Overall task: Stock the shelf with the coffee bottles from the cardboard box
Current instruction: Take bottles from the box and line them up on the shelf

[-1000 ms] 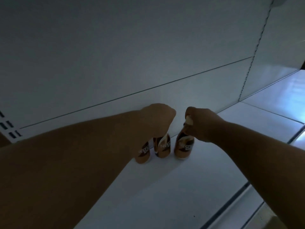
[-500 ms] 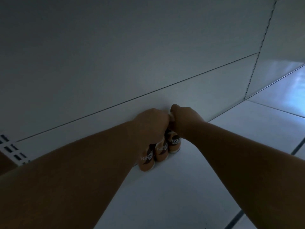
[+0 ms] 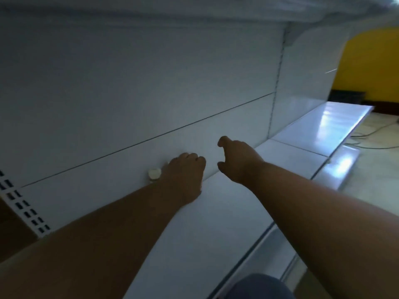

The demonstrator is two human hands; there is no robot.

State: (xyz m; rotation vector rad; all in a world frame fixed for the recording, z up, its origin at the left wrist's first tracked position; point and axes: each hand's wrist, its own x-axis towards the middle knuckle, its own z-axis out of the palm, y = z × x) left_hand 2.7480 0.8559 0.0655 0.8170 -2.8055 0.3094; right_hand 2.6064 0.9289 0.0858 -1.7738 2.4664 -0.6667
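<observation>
Only the white cap of one coffee bottle (image 3: 154, 174) shows, against the shelf's back panel and just left of my left hand (image 3: 186, 175). The rest of that bottle and any other bottles are hidden behind my left hand and forearm. My left hand hangs over that spot with its fingers curled, and what is under it is hidden. Apart from it, to the right, my right hand (image 3: 236, 161) hovers above the white shelf (image 3: 216, 214) with thumb and fingers spread and nothing in it.
The shelf runs on to the right (image 3: 319, 128) under an upper shelf board (image 3: 194, 11). A slotted upright (image 3: 23, 209) stands at the left. Beyond the shelf's end are a yellow wall (image 3: 371, 61) and cables on the floor (image 3: 367, 137). My blue-clad knee (image 3: 259, 285) is below.
My right hand has let go of its bottle and drawn back to the right, open. The view has swung right and brightened, and the bottles are now mostly hidden behind my left hand.
</observation>
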